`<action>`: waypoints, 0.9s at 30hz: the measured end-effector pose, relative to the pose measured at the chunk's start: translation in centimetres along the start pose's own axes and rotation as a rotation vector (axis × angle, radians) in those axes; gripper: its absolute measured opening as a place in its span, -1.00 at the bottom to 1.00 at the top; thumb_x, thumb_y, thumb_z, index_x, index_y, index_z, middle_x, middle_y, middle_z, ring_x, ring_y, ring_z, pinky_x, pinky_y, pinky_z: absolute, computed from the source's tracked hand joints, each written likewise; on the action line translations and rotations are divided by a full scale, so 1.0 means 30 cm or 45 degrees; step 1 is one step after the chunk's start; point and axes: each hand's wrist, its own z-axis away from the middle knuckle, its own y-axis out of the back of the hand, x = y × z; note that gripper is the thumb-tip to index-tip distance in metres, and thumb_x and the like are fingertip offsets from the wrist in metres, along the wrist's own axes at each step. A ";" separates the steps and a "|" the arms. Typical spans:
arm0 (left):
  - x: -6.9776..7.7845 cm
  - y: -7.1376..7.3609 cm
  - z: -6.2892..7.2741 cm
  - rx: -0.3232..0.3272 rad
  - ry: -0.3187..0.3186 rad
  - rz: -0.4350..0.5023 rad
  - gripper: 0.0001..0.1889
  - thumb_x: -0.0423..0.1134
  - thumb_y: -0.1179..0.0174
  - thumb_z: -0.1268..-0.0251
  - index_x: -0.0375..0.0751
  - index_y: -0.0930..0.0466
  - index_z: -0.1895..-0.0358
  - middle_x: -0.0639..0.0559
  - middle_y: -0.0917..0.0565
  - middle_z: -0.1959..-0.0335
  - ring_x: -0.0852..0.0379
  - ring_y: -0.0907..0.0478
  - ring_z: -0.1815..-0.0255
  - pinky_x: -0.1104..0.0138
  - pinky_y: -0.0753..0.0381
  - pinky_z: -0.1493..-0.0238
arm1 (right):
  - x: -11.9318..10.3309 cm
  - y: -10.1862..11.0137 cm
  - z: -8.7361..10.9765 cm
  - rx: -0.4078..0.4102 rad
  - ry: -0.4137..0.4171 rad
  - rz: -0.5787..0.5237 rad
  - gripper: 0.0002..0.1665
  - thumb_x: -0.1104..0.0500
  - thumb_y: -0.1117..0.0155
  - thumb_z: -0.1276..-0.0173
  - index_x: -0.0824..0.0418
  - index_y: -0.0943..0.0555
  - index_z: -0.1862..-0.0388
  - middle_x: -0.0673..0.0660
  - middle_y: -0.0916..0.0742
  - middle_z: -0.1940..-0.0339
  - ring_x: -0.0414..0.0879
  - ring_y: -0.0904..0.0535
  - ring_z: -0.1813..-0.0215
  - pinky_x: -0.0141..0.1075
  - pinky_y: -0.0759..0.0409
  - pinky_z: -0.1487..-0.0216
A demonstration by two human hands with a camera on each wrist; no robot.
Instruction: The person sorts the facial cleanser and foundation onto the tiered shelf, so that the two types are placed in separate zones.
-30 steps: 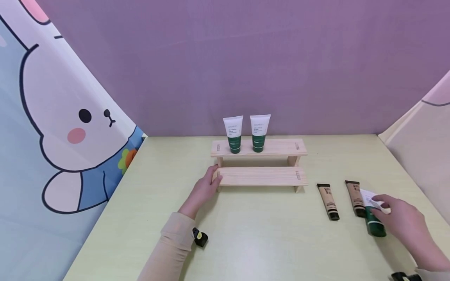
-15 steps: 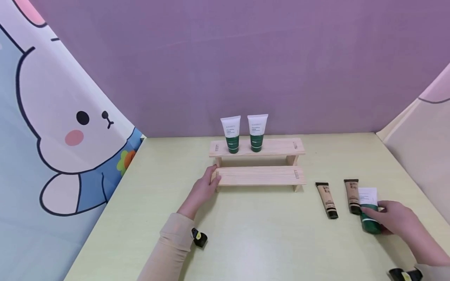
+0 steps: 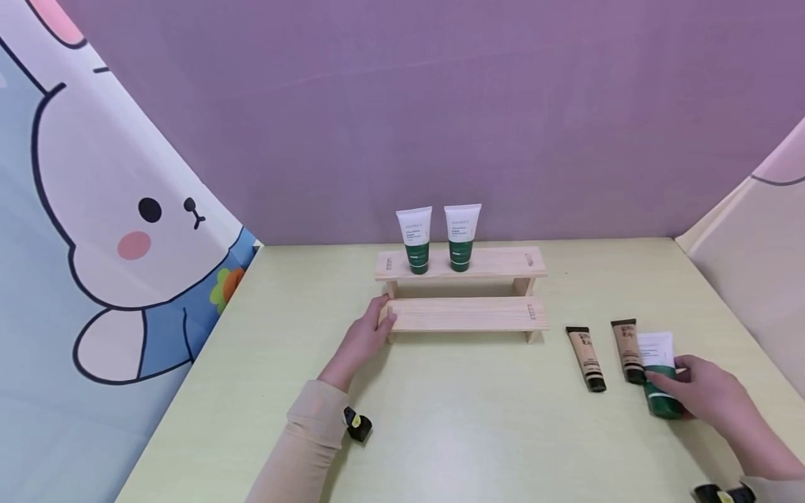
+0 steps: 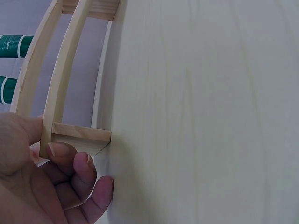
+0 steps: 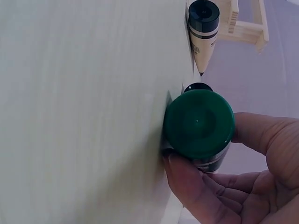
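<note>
your right hand [image 3: 711,391] has the green-and-white tube [image 3: 657,355] gripped, thumb one side, fingers the other, near the right edge of the surface [image 3: 478,419]. your left hand [image 3: 365,335] is pinching the wooden rack [image 3: 503,262] by the left end of its lower shelf [image 3: 465,314], toward the back edge. i'd call this the pick-up step. next move probably calls for a clean lift that doesn't drag the tan tube [image 3: 627,351] beside it, with your left hand steadying the rack. can't tell if there's any gap underneath.

Two tubes [image 3: 461,237] on the rear shelf [image 3: 503,261], three other tubes [image 3: 627,349] at right
</note>
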 end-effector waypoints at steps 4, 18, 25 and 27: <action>-0.004 -0.003 0.000 -0.002 0.001 0.006 -0.46 -0.01 0.07 -0.55 0.05 -0.10 -0.50 -0.29 -0.40 -0.35 -0.32 -0.37 -0.31 -0.16 -0.35 -0.22 | -0.013 0.005 0.009 0.064 0.039 0.088 -0.08 -0.15 -0.20 -0.40 0.74 -0.24 -0.10 0.52 -0.62 0.24 0.01 -0.61 0.39 -0.18 -0.54 0.45; -0.002 -0.006 0.003 -0.003 0.012 0.000 -0.45 0.01 0.07 -0.55 0.05 -0.09 -0.50 -0.27 -0.39 -0.36 -0.29 -0.36 -0.32 -0.15 -0.35 -0.23 | -0.108 0.010 0.036 0.383 0.230 0.115 -0.26 -0.01 -0.29 -0.37 0.58 -0.28 -0.16 0.58 -0.62 0.19 0.27 -0.60 0.35 -0.17 -0.40 0.51; 0.004 0.002 0.007 -0.001 0.003 0.013 -0.45 0.01 0.09 -0.56 0.04 -0.09 -0.51 -0.26 -0.37 -0.38 -0.29 -0.31 -0.36 -0.16 -0.31 -0.26 | -0.185 -0.006 0.033 0.477 0.337 0.047 -0.33 0.05 -0.33 -0.34 0.50 -0.33 -0.17 0.54 -0.64 0.14 0.39 -0.63 0.22 -0.05 -0.49 0.47; 0.004 0.001 0.007 -0.004 0.005 0.009 -0.45 0.01 0.09 -0.56 0.04 -0.09 -0.51 -0.26 -0.37 -0.39 -0.29 -0.31 -0.36 -0.15 -0.31 -0.27 | -0.210 -0.007 0.028 0.478 0.359 0.025 -0.33 0.05 -0.33 -0.35 0.49 -0.33 -0.18 0.53 -0.64 0.14 0.38 -0.65 0.23 -0.06 -0.52 0.47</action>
